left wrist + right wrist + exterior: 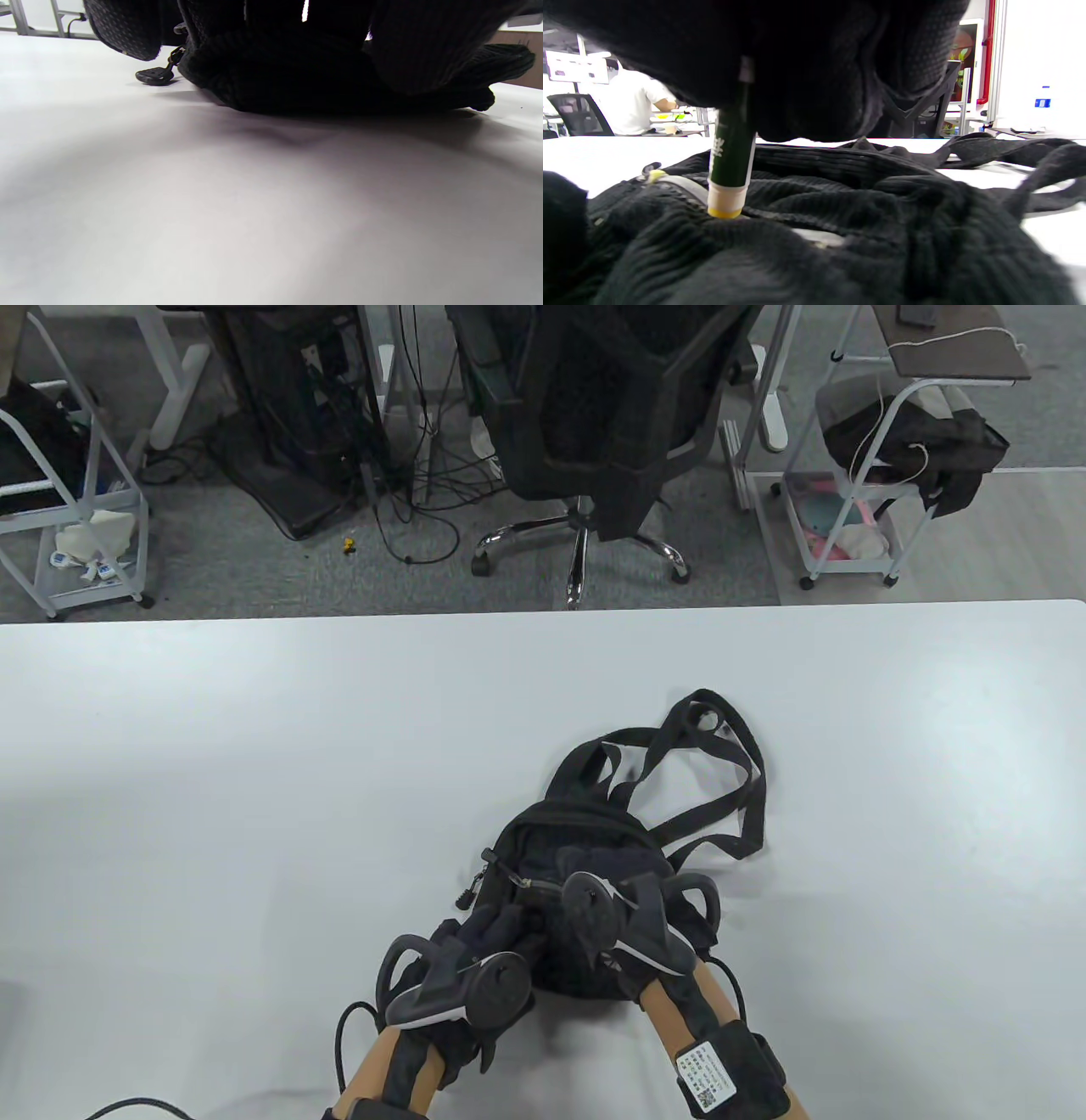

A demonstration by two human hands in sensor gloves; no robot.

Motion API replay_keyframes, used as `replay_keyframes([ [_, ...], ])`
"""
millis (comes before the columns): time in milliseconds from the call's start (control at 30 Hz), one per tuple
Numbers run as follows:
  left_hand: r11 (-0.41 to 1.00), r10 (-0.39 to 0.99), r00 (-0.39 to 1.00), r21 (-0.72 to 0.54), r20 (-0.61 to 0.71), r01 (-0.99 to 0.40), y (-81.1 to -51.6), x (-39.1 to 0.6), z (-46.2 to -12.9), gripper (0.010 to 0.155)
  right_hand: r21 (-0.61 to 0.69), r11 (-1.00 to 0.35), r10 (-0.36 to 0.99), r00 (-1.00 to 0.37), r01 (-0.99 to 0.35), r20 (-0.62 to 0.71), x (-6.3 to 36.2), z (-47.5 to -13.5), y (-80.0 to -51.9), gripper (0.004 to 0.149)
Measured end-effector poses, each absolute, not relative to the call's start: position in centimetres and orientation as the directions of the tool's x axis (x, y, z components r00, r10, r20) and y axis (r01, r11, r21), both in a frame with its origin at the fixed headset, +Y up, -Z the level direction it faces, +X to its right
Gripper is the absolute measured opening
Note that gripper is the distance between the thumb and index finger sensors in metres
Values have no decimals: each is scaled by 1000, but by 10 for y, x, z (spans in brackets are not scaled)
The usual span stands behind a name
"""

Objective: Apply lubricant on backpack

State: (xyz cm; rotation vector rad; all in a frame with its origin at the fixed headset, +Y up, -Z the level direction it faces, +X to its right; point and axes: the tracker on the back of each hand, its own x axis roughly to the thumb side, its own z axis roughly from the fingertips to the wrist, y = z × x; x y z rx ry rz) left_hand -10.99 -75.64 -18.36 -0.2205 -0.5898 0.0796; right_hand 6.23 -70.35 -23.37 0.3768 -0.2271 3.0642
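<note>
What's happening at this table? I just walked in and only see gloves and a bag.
A person in sensor gloves is lubricating a small black backpack lying on the white table. The right hand grips a green lubricant stick upright, its yellow tip pressed on the backpack's zipper. The left hand rests on the bag's near end, apparently steadying it. The straps lie loose on the far side.

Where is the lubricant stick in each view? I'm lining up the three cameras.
Table view: not visible, hidden under the right hand.
Left wrist view: not in it.
Right wrist view: left of centre, the lubricant stick stands upright, tip on the zipper.
Shared landmark: the black backpack.
</note>
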Motion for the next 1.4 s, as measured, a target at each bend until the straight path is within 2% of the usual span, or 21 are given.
replay_keyframes([
  [100,966,182,832,-251,524,-53,-757,-114,-185,65,-140,-988,32,-966,-70,255,65,-233,-704,41],
  [300,970,166,836,-239,523,-43,-757,-115,-185,66,-149,-979,100,-962,-141,253,57,-236,-709,42],
  [533,969,169,832,-242,528,-44,-758,-115,-184,66,-156,-985,32,-971,-70,237,60,-234,-705,41],
  [700,968,176,827,-245,533,-49,-758,-115,-184,67,-164,-974,114,-962,-158,248,52,-234,-707,42],
  [933,968,175,823,-248,541,-43,-758,-113,-184,67,-182,-982,12,-970,-58,243,50,-231,-707,41],
  [1100,967,182,819,-250,544,-49,-759,-113,-184,67,-186,-971,101,-963,-151,250,47,-232,-709,42],
  [1400,964,193,816,-258,545,-56,-759,-113,-184,67,-182,-979,42,-969,-88,242,45,-231,-710,41],
])
